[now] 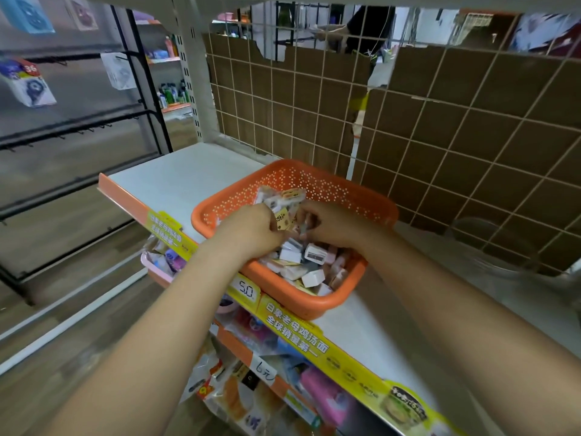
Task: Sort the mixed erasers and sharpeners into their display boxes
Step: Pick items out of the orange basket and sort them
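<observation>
An orange perforated basket (330, 187) stands on the white shelf and holds a heap of small erasers and sharpeners (309, 262), mostly white, pink and grey. Both my hands reach into it. My left hand (248, 231) and my right hand (330, 225) together grip a clear packet of small boxed items (281, 199) with a yellow label, lifted above the heap. Fingers of both hands curl round the packet's lower edge. No display boxes are in view.
The white shelf (188, 177) has an orange front lip with yellow price strips (295, 328). A wire grid backed with cardboard (440, 127) closes the rear. Packaged goods (251, 388) fill the shelf below. Black hook racks (63, 136) stand at the left.
</observation>
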{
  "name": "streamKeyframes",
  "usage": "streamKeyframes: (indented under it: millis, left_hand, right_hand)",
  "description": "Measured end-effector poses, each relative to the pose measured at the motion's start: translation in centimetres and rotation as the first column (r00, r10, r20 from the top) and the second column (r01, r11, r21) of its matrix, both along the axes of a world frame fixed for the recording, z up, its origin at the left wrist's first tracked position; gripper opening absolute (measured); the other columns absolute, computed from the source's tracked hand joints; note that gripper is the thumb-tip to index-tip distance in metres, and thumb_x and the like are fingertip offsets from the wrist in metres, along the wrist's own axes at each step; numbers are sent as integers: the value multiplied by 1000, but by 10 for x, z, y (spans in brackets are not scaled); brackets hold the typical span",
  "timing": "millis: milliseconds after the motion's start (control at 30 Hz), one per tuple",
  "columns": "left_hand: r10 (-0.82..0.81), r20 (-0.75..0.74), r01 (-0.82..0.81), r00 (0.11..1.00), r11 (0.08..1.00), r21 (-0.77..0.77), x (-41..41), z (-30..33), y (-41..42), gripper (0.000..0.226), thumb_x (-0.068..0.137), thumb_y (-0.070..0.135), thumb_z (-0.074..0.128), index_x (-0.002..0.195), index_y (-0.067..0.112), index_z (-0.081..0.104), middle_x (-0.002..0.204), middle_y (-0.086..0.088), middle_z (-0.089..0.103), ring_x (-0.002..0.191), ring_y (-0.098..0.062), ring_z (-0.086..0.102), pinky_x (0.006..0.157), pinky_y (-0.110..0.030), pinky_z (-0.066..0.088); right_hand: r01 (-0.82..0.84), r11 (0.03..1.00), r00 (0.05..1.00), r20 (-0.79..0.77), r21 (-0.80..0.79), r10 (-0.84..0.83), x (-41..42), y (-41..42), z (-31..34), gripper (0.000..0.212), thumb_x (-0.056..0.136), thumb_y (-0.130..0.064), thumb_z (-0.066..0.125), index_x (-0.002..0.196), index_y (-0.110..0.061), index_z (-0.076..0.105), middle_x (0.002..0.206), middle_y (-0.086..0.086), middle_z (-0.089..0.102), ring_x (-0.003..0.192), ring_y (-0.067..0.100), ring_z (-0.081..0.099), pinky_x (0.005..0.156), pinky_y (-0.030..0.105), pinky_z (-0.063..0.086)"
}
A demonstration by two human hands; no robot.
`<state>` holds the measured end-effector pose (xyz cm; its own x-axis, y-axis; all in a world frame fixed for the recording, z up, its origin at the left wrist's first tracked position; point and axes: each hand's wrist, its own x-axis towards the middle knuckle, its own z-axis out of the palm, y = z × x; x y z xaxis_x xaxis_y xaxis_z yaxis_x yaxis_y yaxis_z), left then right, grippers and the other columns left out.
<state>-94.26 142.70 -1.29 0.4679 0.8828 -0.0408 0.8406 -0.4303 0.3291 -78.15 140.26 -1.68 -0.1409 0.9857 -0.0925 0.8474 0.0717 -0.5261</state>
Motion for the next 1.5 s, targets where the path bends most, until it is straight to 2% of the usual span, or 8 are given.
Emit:
streamKeyframes:
  millis: [167,400,500,767,967,1133,1267,1500]
  left_hand:
    - [58,-92,-64,994,996,-63,14,-1,-1,44,81,46,63,62,6,57,59,-5,51,60,-22,51,59,-32,42]
    - [103,109,-87,989,986,-142,11,-1,-1,24,75,25,74,80,3,64,66,-8,58,67,-24,55,72,-37,52]
    - [146,246,-127,958,988,-92,7,-4,-2,15,77,15,72,87,9,64,77,-12,65,78,-26,62,75,-36,52]
    - [216,798,-107,562,976,-189,3,1,-24,24,81,-2,62,100,12,64,79,-12,59,52,-11,55,47,-21,48]
    - [230,906,39,355,965,-260,23,17,-63,28,82,-2,61,89,25,62,81,0,68,66,-11,64,59,-22,51]
    - [225,920,236,322,922,-308,64,23,-97,22,81,-4,61,93,14,64,70,4,69,52,-7,60,44,-16,46]
    - [160,930,343,332,898,-277,101,17,-119,29,79,-6,61,82,23,65,72,6,71,68,-10,66,59,-19,52]
    - [84,921,539,380,789,-294,174,11,-187,30,78,-1,64,88,26,71,83,1,72,77,-15,68,58,-21,53]
  right_hand:
    - [70,995,994,-84,74,-64,5,-3,-5,20,78,-12,68,96,-13,59,92,3,60,81,20,58,71,36,49]
    - [219,976,874,-445,-2,-197,12,-8,2,40,77,15,52,101,-16,56,102,5,63,76,14,59,51,22,48]
    - [297,955,782,-577,15,-235,14,-11,4,40,78,15,51,98,-19,60,99,4,65,82,14,62,63,26,54]
    - [401,912,575,-799,89,-175,26,-44,11,37,79,10,59,104,-16,65,101,0,65,95,16,64,81,26,55]
    - [488,843,515,-855,226,-68,48,-96,18,39,73,16,60,71,-22,70,97,-5,67,98,14,63,86,30,53]
    - [540,787,490,-872,298,-6,75,-141,17,42,74,23,52,68,-16,68,81,-15,70,88,2,65,76,18,53]
    - [571,712,542,-839,409,48,96,-177,11,27,67,-3,74,65,-30,72,90,-5,71,96,11,65,81,25,54]
    - [797,581,288,-949,165,-125,157,-277,4,31,67,9,64,65,-21,75,82,-6,72,89,14,65,81,28,52]
